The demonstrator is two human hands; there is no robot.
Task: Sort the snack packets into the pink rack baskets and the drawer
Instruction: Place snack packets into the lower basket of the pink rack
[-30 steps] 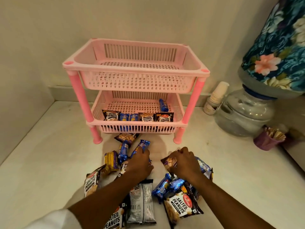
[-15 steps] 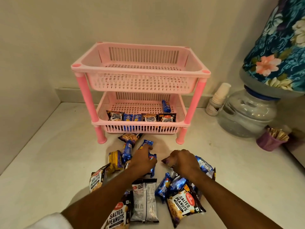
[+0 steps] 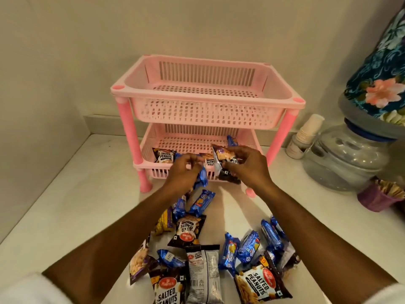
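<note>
Head view, single frame. Landmark: pink rack [image 3: 208,119], two tiers, standing on the white tabletop [image 3: 65,216] against the wall.

I see both hands raised in front of the rack's lower basket [image 3: 151,170]. Right hand [image 3: 247,165] is clamped on a dark peanut packet [image 3: 225,163], fingers pinching its upper part, packet hanging roughly upright just in front of the basket's front rim. Left hand [image 3: 184,172] is closed around a blue biscuit packet [image 3: 202,177], whose end sticks out below the fingers. The two hands are close together but not touching.

Upper basket [image 3: 208,102]: I see only bare mesh. Lower basket holds a row of packets along its front wall; one reads SALTED PEANUTS [image 3: 164,155] at the rack's left end, and a blue packet [image 3: 232,141] lies toward the back right.

Loose snack packets [image 3: 208,249] lie scattered on the tabletop in front of the rack, peanut and blue biscuit types mixed, some overlapping.

Right of the rack: stack of paper cups [image 3: 306,132], then a clear water jar [image 3: 346,156].
</note>
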